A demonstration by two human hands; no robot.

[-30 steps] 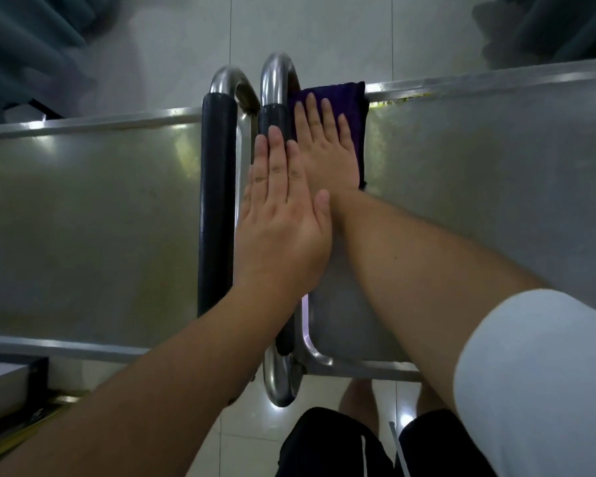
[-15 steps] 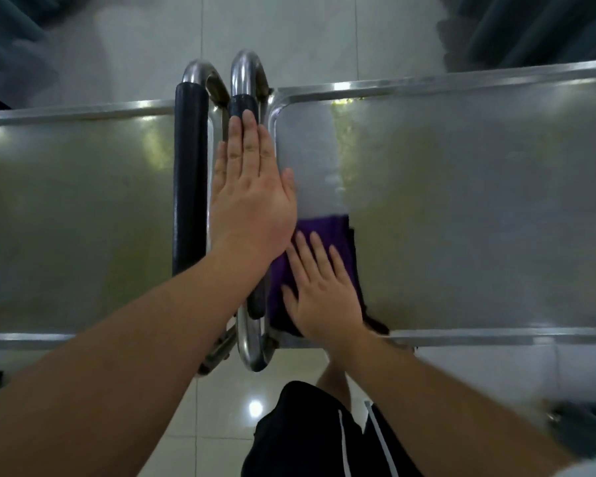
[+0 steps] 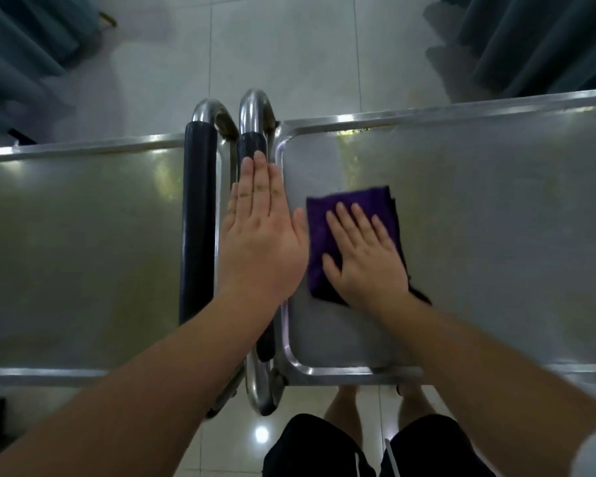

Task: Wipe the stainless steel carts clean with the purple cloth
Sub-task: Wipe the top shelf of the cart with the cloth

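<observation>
Here two steel carts stand side by side on a pale tiled floor, seen from above. The right cart has a flat top with a raised rim and rounded corners; the left cart sits just beside it, and their curved handles lie next to each other in the gap between the two tops. The left cart's handle wears a long dark sleeve, and the right cart's handle wears one too, partly hidden under the person's arm.

The left hand lies flat, fingers straight and together, resting on the right cart's handle at the left edge of that cart's top. It holds nothing.

The right hand is spread flat with straight fingers, pressing down on the purple cloth. The cloth lies folded on the right cart's top, near its left edge and about midway between the far and near rims, just beside the left hand. A dark corner of it sticks out beyond the right wrist.

Yellowish smears show on the right cart's top near the far rim. Dark curtains hang at the far corners of the view. Below the near rim, the person's black shorts and bare legs are visible.
</observation>
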